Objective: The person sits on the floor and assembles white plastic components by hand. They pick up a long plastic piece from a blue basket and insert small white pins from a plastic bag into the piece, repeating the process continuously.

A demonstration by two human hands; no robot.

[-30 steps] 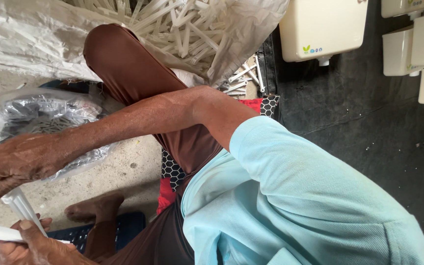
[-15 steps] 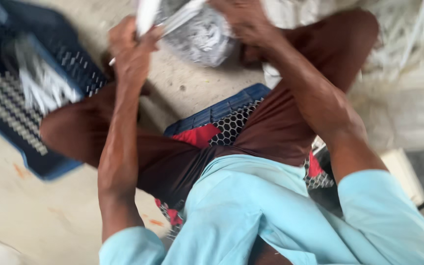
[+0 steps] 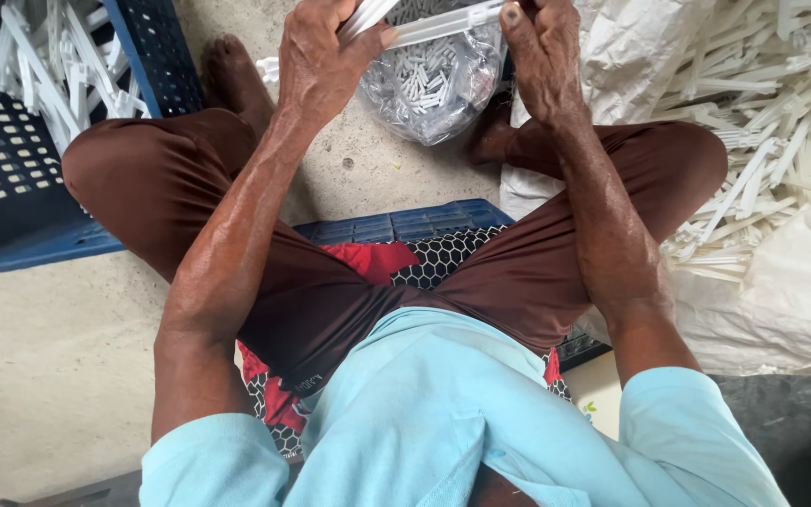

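Both hands, left [image 3: 326, 56] and right [image 3: 542, 52], grip one white strip [image 3: 434, 25] by its ends, directly above the open bag [image 3: 434, 89] on the floor [image 3: 49, 376], probably so loosened bits drop in.

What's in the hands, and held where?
A white plastic strip, held by both: left hand pinches its left end, right hand its right end, above a clear bag.

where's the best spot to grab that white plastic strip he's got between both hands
Grip the white plastic strip by its two ends, one from each side. It is long, thin and lies roughly level, so end grips leave its middle clear. The left hand and right hand already pinch it that way above the clear bag of small white pieces.
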